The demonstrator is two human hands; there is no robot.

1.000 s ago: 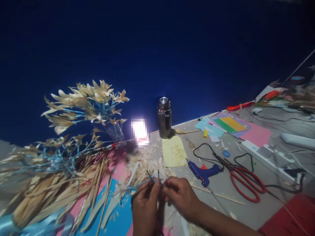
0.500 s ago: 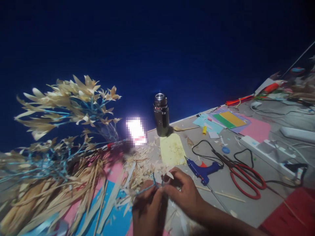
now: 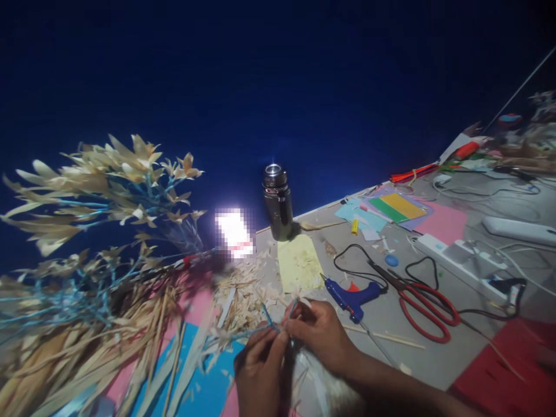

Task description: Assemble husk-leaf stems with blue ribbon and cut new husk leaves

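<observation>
A thin branched stem wrapped in light blue [image 3: 267, 315] is pinched between my two hands at the lower middle. My left hand [image 3: 263, 359] grips it from the left, thumb pressed against the fingers. From the other side, my right hand [image 3: 321, 336] closes thumb and fingers on the same stem close to the fork. Pale dry petals show around the stem, partly hidden by my fingers. Beneath and beyond the hands lie many dry husk scraps [image 3: 241, 284]. A blue glue gun [image 3: 354, 298] rests just right of my right hand.
Red-handled scissors [image 3: 428, 313] lie beside a white power strip [image 3: 464, 266]. A dark flask [image 3: 278, 205] stands at the far edge behind a yellow sheet [image 3: 299, 263]. Finished-looking dry flowers [image 3: 130, 179] on blue stems rise at left, above dry husk strips [image 3: 43, 365].
The view has shifted slightly, so the surroundings sit a little further left. My right fingers have curled more around the blue stem, while both hands stay together on it.
</observation>
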